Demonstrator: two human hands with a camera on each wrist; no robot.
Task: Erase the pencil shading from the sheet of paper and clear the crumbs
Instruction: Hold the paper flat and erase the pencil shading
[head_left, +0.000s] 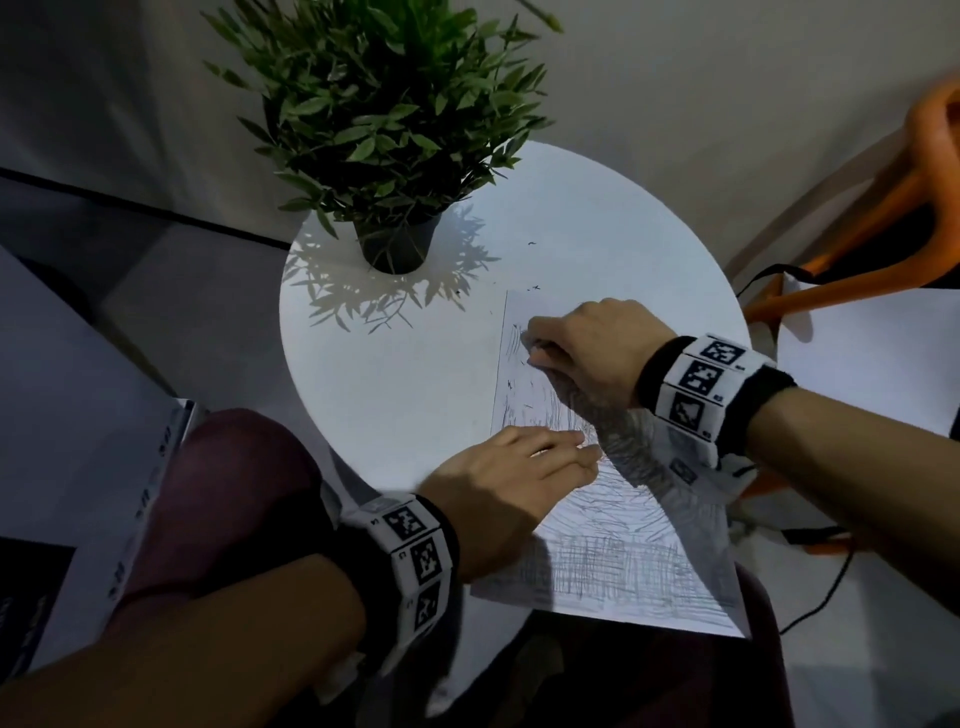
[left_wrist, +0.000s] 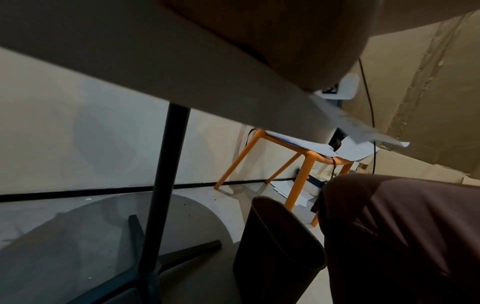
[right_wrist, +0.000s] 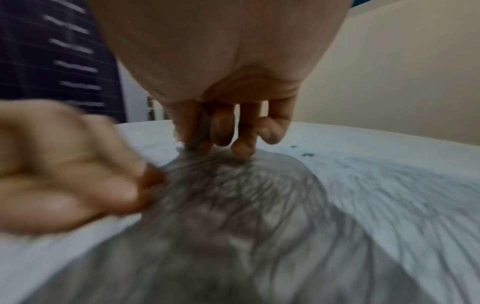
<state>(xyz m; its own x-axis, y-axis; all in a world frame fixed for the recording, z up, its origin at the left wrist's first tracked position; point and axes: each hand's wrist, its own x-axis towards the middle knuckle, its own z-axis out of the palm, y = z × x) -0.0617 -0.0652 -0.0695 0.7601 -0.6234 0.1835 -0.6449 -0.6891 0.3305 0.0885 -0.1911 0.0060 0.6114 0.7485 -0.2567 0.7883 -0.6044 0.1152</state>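
A white sheet of paper (head_left: 623, 545) covered in grey pencil shading (right_wrist: 259, 205) lies on the right half of the round white table (head_left: 415, 364); its near corner overhangs the edge. My right hand (head_left: 540, 345) pinches a small grey eraser (right_wrist: 194, 142) and presses it on the sheet's far left part. My left hand (head_left: 519, 467) lies flat with straight fingers on the sheet's left edge, holding it down. Dark eraser crumbs (head_left: 532, 287) lie on the table just beyond the sheet and some on the paper (right_wrist: 306, 154).
A potted green plant (head_left: 395, 156) stands at the table's far left. An orange chair (head_left: 883, 218) with papers is to the right. Under the table stand a dark pole (left_wrist: 166, 185) and a dark bin (left_wrist: 278, 246), beside my knee (left_wrist: 402, 236).
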